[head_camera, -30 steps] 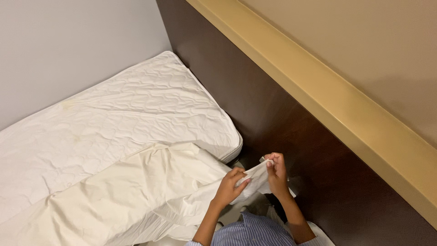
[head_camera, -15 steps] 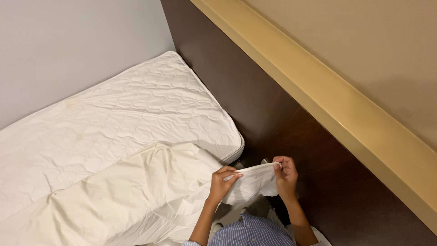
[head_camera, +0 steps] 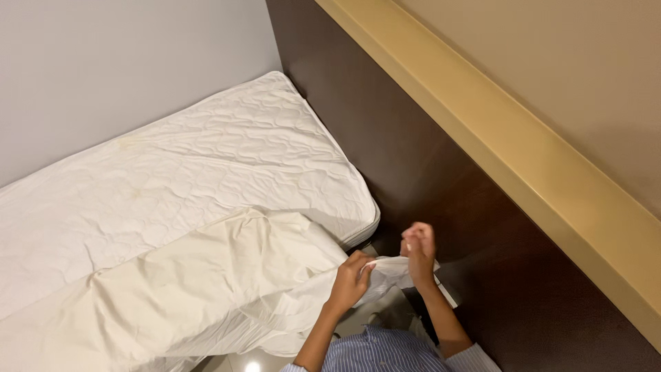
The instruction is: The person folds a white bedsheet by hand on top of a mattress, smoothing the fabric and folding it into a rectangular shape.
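While we look down from the head camera, the biggest thing before us is the dark wooden wall panel (head_camera: 427,158), which runs from the top of the view down to the lower right, capped by a tan ledge (head_camera: 523,145). Beside it lies the white quilted mattress (head_camera: 186,186), its far long side against the grey wall (head_camera: 117,69) and its end just short of the panel. Over the mattress's near part spreads the cream sheet (head_camera: 179,296), rumpled and draping off the mattress corner towards us. Its end is drawn out into a taut strip that reaches to our hands, in the gap between the mattress corner and the panel. Our left hand (head_camera: 352,277) has its fingers pressed together, pinching the sheet's edge. Our right hand (head_camera: 418,246) sits just beside it, a little higher, fingers curled and closed on the same edge. Below them show our blue striped sleeves (head_camera: 385,353).
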